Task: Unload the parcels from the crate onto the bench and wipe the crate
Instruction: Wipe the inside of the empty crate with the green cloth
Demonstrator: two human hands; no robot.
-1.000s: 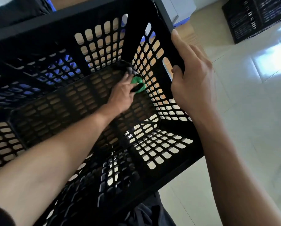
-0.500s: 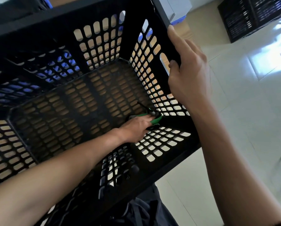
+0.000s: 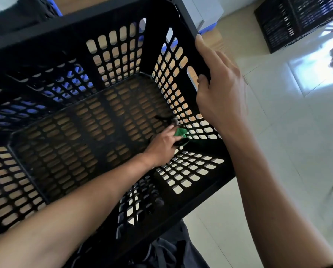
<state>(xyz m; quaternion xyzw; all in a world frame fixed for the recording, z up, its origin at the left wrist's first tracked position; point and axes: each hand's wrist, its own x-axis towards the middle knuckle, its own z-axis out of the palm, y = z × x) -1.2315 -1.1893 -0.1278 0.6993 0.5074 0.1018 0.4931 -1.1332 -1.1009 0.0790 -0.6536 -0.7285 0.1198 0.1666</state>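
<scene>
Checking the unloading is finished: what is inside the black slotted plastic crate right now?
No parcels show. Inside the black slotted plastic crate only the left hand holds a green cloth against the floor; the forearm hides a strip of it.

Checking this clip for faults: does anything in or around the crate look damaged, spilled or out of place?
Nothing stands out. The crate looks intact and holds no parcels; the left hand presses a green cloth into its corner while the right hand grips the rim.
</scene>
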